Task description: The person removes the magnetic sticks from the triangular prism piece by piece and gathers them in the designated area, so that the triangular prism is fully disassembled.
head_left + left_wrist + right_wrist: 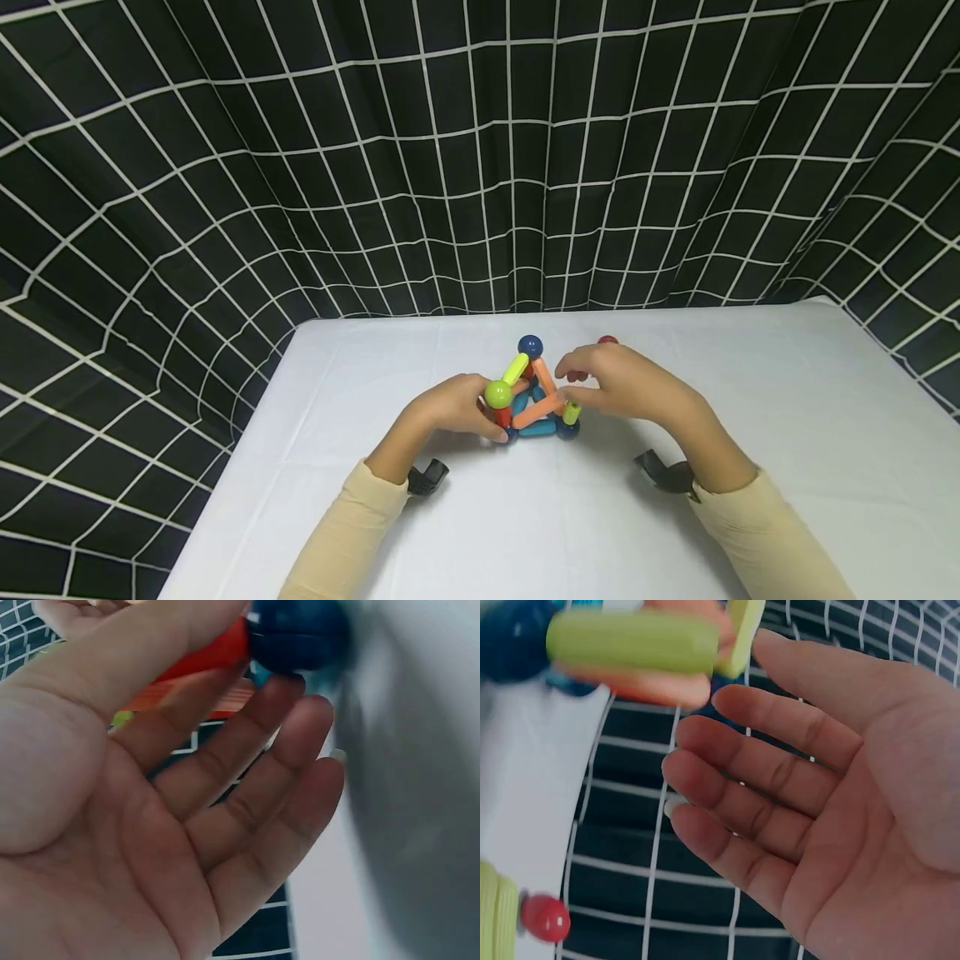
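Step in hand looks like fitting the third upper corner of a rod-and-ball frame (540, 411), which sits mid-table, 12 o'clock of the person on the white cloth (540, 533). Left hand (453, 404) at the frame's 9 o'clock — thumb and index pinch the red rod (503, 417) between the lime ball (498, 394) above and the blue ball below; other fingers loose. Right hand (633, 383) at 3 o'clock, nothing in its grasp, fingers relaxed, thumb near the yellow-green upright (572, 412). That upright's upper end shows no ball in the right wrist view; orange rods slant toward it. Top blue ball (530, 346) is at 12 o'clock. A red ball (607, 339) lies off at 2 o'clock, partly behind the right hand.

Next move probably calls for a steady left hold while the right lines up the loose rod ends — a hard nudge could pop a joint.
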`<state>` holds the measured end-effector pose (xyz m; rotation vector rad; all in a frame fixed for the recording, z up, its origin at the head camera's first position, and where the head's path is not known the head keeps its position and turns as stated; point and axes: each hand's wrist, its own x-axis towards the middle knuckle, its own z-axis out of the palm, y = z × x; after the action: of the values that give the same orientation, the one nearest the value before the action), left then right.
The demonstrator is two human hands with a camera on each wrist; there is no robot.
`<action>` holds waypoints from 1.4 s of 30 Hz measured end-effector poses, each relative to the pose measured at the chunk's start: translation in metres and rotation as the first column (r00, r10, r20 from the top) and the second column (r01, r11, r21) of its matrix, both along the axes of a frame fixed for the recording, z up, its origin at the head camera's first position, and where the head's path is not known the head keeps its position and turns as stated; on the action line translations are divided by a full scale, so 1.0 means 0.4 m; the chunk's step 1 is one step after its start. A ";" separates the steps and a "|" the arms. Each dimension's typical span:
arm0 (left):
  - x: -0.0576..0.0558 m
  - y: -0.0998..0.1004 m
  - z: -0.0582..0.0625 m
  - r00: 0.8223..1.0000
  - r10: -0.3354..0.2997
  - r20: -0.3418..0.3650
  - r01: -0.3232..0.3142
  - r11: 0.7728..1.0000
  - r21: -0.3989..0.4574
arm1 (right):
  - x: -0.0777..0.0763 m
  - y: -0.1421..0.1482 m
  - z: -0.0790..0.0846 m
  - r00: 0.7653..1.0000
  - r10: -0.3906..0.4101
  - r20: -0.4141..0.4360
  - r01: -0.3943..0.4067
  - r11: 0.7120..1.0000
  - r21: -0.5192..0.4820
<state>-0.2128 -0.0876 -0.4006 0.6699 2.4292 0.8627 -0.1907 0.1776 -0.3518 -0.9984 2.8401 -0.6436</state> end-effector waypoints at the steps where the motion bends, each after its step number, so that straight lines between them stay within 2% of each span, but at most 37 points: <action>1: -0.003 -0.001 -0.006 1.000 -0.008 0.000 0.008 1.000 0.008 | 0.004 -0.008 -0.003 1.000 0.013 -0.003 -0.013 1.000 0.004; 6: -0.023 -0.007 -0.038 0.997 -0.072 -0.019 0.073 0.995 0.069 | 0.023 -0.042 -0.016 0.997 0.060 -0.050 -0.058 0.998 0.032; 10: -0.032 -0.008 -0.051 0.996 -0.082 -0.035 0.084 0.993 0.083 | 0.036 -0.063 -0.020 0.986 0.105 -0.131 -0.100 0.994 0.043; 17: -0.022 0.001 -0.037 0.999 -0.041 -0.023 0.042 0.995 0.086 | 0.058 -0.083 -0.018 0.948 0.185 -0.259 -0.178 0.983 0.051; 22: -0.010 0.010 -0.023 1.000 -0.014 -0.017 0.015 0.997 0.078 | 0.072 -0.085 -0.001 0.937 0.216 -0.276 -0.212 0.976 0.044; 26: -0.008 0.010 -0.025 0.999 -0.003 -0.035 0.005 0.998 0.057 | 0.078 -0.068 0.026 0.948 0.187 -0.256 -0.198 0.980 -0.015; 35: -0.004 0.016 -0.030 1.000 0.006 -0.009 -0.006 0.998 0.055 | 0.065 0.010 0.067 0.964 0.012 -0.267 -0.021 0.999 -0.034; 42: -0.003 0.018 -0.029 0.999 0.033 -0.017 -0.032 0.999 0.039 | 0.058 0.038 0.081 0.971 -0.028 -0.236 0.019 0.999 -0.040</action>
<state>-0.2141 -0.0804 -0.4124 0.6565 2.4513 0.9221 -0.1675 0.1928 -0.3194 -1.1194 3.0586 -0.6202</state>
